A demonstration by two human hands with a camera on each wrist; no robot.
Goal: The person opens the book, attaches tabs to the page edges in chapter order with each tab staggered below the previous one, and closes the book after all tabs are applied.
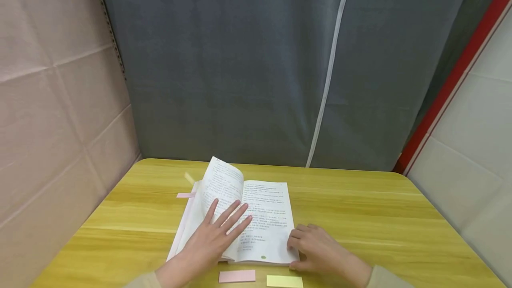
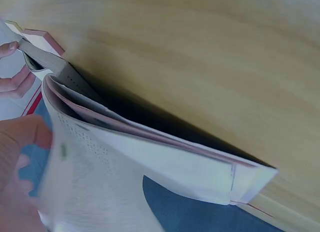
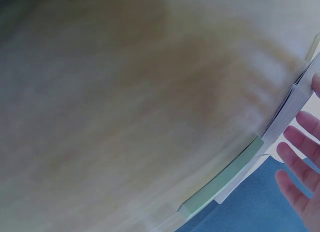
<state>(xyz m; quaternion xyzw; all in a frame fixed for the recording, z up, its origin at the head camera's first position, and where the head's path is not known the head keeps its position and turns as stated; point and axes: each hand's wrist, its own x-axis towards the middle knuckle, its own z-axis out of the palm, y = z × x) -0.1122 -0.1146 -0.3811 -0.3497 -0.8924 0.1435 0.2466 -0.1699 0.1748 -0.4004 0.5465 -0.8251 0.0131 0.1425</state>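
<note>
An open book (image 1: pixel 266 217) with printed pages lies near the table's front edge. One left page (image 1: pixel 222 179) stands raised and bent, its top tilting left. Over the lower left page is my left hand (image 1: pixel 208 239), its fingers spread and straight; the left wrist view shows it beside a curved page (image 2: pixel 90 177). At the book's lower right corner, my right hand (image 1: pixel 316 248) grips the edge with curled fingers and thumb. A pink tab (image 1: pixel 186 195) and a yellow tab (image 1: pixel 190 178) stick out from the book's left side.
A pink sticky-note pad (image 1: pixel 237 276) and a yellow sticky-note pad (image 1: pixel 285 281) lie in front of the book on the wooden table (image 1: pixel 360 208). A grey curtain (image 1: pixel 240 66) hangs behind the table, with pale cloth walls (image 1: pixel 60 101) at the sides.
</note>
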